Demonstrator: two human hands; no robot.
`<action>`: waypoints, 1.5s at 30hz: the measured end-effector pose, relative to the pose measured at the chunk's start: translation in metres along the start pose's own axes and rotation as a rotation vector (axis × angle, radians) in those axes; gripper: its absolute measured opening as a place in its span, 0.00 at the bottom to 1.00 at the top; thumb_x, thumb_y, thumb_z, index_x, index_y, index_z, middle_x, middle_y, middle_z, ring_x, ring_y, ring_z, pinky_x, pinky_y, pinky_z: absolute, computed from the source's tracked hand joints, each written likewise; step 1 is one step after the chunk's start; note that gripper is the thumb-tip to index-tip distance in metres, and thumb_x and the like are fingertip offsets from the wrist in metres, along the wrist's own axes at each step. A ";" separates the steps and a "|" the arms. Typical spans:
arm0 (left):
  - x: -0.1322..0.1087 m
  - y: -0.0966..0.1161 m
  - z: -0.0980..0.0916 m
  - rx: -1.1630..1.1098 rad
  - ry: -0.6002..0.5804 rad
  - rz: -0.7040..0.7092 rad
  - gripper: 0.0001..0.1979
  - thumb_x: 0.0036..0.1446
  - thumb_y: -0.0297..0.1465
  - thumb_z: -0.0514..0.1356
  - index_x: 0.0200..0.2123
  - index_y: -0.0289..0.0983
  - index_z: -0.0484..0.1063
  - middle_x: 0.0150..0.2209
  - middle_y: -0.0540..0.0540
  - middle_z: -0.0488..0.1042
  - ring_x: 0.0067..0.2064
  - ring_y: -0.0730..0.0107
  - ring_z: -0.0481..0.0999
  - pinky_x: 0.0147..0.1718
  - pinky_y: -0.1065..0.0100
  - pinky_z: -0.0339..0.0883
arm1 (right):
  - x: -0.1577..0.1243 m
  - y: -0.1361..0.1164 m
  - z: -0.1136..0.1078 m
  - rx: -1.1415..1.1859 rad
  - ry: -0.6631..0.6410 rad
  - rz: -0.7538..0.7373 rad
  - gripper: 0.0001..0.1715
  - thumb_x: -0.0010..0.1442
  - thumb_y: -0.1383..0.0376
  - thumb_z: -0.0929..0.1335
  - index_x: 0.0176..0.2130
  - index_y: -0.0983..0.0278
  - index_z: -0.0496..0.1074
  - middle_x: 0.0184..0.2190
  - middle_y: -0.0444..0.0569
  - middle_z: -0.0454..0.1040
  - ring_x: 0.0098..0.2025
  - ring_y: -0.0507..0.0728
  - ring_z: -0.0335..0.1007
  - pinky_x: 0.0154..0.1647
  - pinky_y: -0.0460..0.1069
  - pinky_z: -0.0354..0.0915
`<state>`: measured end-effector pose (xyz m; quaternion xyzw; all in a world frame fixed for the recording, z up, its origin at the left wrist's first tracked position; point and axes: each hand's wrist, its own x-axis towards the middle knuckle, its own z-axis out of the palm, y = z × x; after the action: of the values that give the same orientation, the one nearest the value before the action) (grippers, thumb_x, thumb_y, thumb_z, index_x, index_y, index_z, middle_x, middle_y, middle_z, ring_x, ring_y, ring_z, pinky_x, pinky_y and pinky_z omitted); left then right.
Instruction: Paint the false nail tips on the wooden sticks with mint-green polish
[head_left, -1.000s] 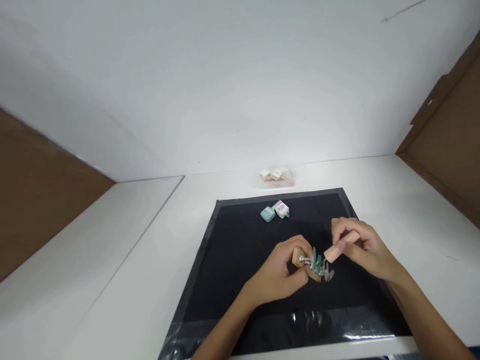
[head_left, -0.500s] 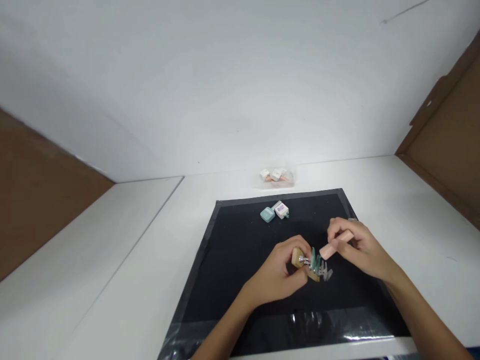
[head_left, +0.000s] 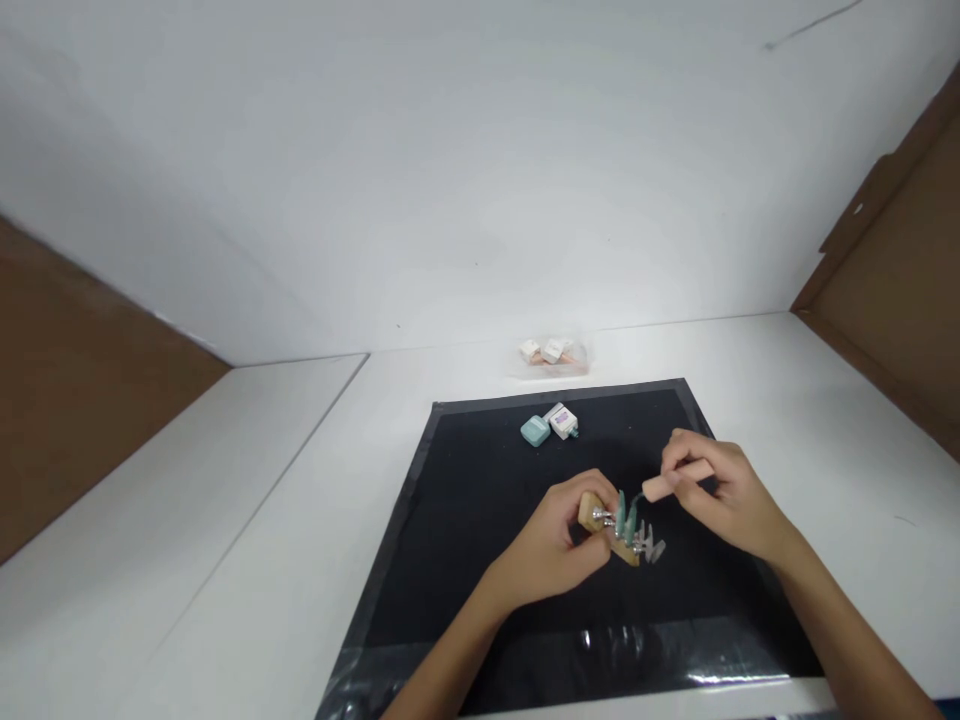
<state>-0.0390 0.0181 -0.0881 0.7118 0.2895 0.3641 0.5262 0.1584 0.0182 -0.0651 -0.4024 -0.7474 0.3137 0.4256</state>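
My left hand (head_left: 561,545) is closed around a wooden nail-tip stand (head_left: 589,510), whose metal posts point to the right. Two of the false nails on it are green, including this green nail (head_left: 631,523); the clear nails (head_left: 651,545) sit farther right. Between thumb and fingers, my right hand (head_left: 720,495) pinches the peach handle of a nail polish brush (head_left: 679,481). The dark bristle end reaches down-left to the second green nail and seems to touch it. Parts of the stand are hidden by my left fingers.
On the black mat (head_left: 465,480) lie a teal bottle (head_left: 535,431) and a white-labelled bottle (head_left: 564,421). Behind the mat stands a clear tray (head_left: 551,370) with small white and peach items. Brown panels (head_left: 892,260) flank the white table.
My right hand has shifted slightly right and levelled the brush handle, so its dark bristle end now shows at the green nail. The stand in my left hand has tilted slightly.
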 end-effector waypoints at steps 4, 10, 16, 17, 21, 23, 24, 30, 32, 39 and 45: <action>0.000 -0.001 0.000 -0.005 -0.003 -0.010 0.08 0.40 0.18 0.52 0.26 0.35 0.62 0.28 0.49 0.64 0.28 0.74 0.63 0.27 0.71 0.56 | -0.002 -0.001 -0.001 0.090 0.050 -0.028 0.07 0.57 0.71 0.62 0.27 0.62 0.62 0.20 0.41 0.63 0.21 0.50 0.58 0.22 0.45 0.55; -0.001 0.000 -0.001 -0.045 -0.010 -0.021 0.07 0.41 0.19 0.53 0.26 0.35 0.62 0.28 0.49 0.64 0.28 0.74 0.63 0.27 0.72 0.57 | -0.002 -0.004 0.003 0.179 -0.075 -0.054 0.08 0.56 0.71 0.62 0.26 0.62 0.63 0.19 0.41 0.63 0.20 0.49 0.57 0.21 0.45 0.54; -0.001 0.002 -0.001 -0.047 -0.002 -0.036 0.08 0.40 0.19 0.53 0.25 0.35 0.62 0.28 0.50 0.64 0.28 0.75 0.62 0.27 0.72 0.56 | -0.002 0.002 0.000 0.073 0.102 0.019 0.07 0.56 0.71 0.63 0.27 0.62 0.63 0.21 0.42 0.65 0.22 0.51 0.60 0.23 0.46 0.56; 0.000 0.002 -0.001 -0.050 -0.003 -0.039 0.07 0.41 0.19 0.53 0.26 0.35 0.63 0.28 0.50 0.64 0.27 0.75 0.62 0.27 0.72 0.56 | -0.003 0.001 0.000 0.114 0.092 0.002 0.07 0.57 0.70 0.63 0.27 0.62 0.63 0.21 0.42 0.64 0.22 0.51 0.59 0.23 0.46 0.56; 0.000 0.002 0.000 -0.047 0.000 -0.029 0.06 0.42 0.20 0.54 0.26 0.35 0.63 0.27 0.49 0.64 0.28 0.75 0.63 0.27 0.72 0.56 | -0.004 -0.004 0.004 0.246 -0.041 -0.049 0.07 0.58 0.68 0.63 0.27 0.61 0.63 0.20 0.41 0.62 0.21 0.50 0.57 0.21 0.45 0.54; 0.000 0.002 0.000 -0.041 0.002 -0.025 0.06 0.42 0.20 0.54 0.25 0.35 0.63 0.27 0.49 0.64 0.28 0.75 0.62 0.27 0.71 0.56 | -0.003 -0.005 0.005 0.206 -0.056 -0.029 0.07 0.57 0.70 0.63 0.27 0.62 0.63 0.20 0.40 0.63 0.20 0.49 0.57 0.21 0.44 0.54; 0.000 0.002 0.000 -0.041 0.001 -0.029 0.06 0.42 0.20 0.54 0.25 0.35 0.63 0.27 0.50 0.64 0.28 0.75 0.62 0.27 0.71 0.56 | -0.002 -0.005 0.006 0.170 -0.037 -0.004 0.08 0.56 0.71 0.62 0.27 0.62 0.63 0.20 0.40 0.63 0.20 0.49 0.58 0.21 0.44 0.54; -0.001 0.002 0.000 -0.065 -0.007 -0.030 0.05 0.42 0.21 0.55 0.25 0.35 0.62 0.28 0.50 0.63 0.28 0.75 0.62 0.27 0.72 0.56 | -0.003 0.004 0.003 0.140 0.147 0.086 0.07 0.55 0.70 0.63 0.26 0.62 0.65 0.22 0.41 0.65 0.23 0.51 0.60 0.23 0.45 0.56; -0.001 0.001 0.000 -0.075 -0.006 -0.044 0.04 0.44 0.22 0.55 0.26 0.35 0.63 0.28 0.49 0.64 0.28 0.75 0.62 0.27 0.72 0.56 | -0.005 0.004 0.004 0.238 0.087 0.054 0.07 0.57 0.67 0.63 0.27 0.62 0.65 0.22 0.42 0.63 0.23 0.51 0.59 0.22 0.46 0.55; 0.001 0.003 0.001 -0.097 -0.004 -0.060 0.04 0.46 0.25 0.58 0.26 0.35 0.63 0.27 0.51 0.62 0.27 0.76 0.61 0.26 0.73 0.55 | -0.003 -0.005 0.007 0.135 0.004 0.023 0.08 0.57 0.68 0.63 0.26 0.62 0.64 0.19 0.41 0.62 0.20 0.49 0.56 0.20 0.45 0.54; 0.000 0.001 0.001 -0.178 -0.001 -0.089 0.08 0.48 0.31 0.59 0.26 0.35 0.62 0.27 0.51 0.62 0.27 0.77 0.60 0.27 0.73 0.55 | -0.004 0.000 0.006 0.052 0.141 0.091 0.07 0.56 0.68 0.63 0.26 0.62 0.65 0.21 0.43 0.67 0.22 0.51 0.60 0.22 0.46 0.57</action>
<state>-0.0375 0.0174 -0.0876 0.6488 0.2871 0.3642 0.6033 0.1546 0.0138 -0.0695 -0.4456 -0.6881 0.3230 0.4729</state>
